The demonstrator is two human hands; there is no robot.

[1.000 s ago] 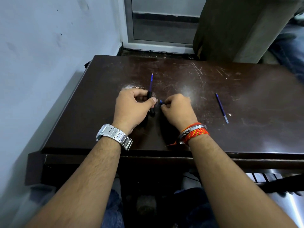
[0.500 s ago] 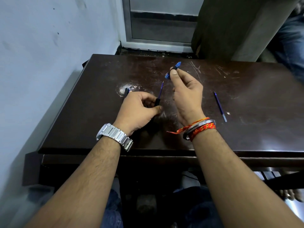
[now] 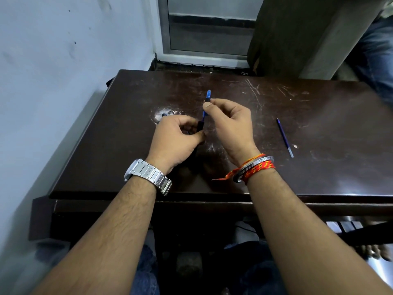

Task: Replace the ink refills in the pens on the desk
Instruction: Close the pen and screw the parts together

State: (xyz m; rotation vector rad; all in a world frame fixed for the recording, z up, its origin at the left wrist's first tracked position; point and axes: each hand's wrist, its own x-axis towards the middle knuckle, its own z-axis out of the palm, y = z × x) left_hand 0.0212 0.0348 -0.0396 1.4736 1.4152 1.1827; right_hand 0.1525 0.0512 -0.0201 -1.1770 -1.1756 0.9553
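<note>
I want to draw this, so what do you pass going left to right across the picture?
White wall → left hand gripping the dark pen barrel → right hand pinching the blue pen tip → loose refill lying on the desk.

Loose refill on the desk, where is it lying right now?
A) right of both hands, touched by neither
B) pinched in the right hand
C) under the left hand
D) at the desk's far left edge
A: the loose refill lies flat on the desk right of the right hand, which pinches the blue tip piece; the left hand grips the pen barrel.
</note>
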